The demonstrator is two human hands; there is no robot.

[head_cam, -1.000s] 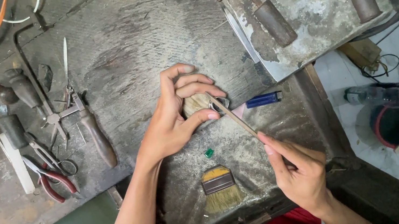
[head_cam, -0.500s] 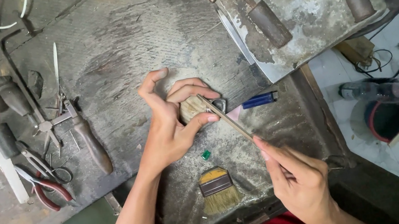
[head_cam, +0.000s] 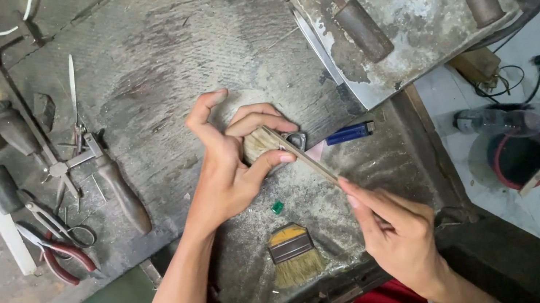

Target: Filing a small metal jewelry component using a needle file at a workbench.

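the left hand [head_cam: 233, 173] is clamped on a small metal piece [head_cam: 296, 142], thumb and fingers pinning it against a worn wooden block [head_cam: 255, 144] on the counter [head_cam: 143, 63]; the block looks to serve as a rest so the piece stays steady under pressure; the forefinger is raised clear, probably to keep it out of the way; the right hand [head_cam: 391, 230] is closed round the near end of a thin flat file [head_cam: 304, 156], which slants up to the left so its far end lies across the piece; held low and far back, it likely gives a long, controlled stroke; a small green stone [head_cam: 278, 207] lies loose on the counter just below the left hand, and a short brush [head_cam: 294, 252] sits near the edge, within easy reach for sweeping dust; a blue lighter [head_cam: 348, 133] rests just right of the piece; pliers [head_cam: 58, 248], a wooden-handled tool [head_cam: 122, 192] and other tools lie well apart to the left, out of the working spot.
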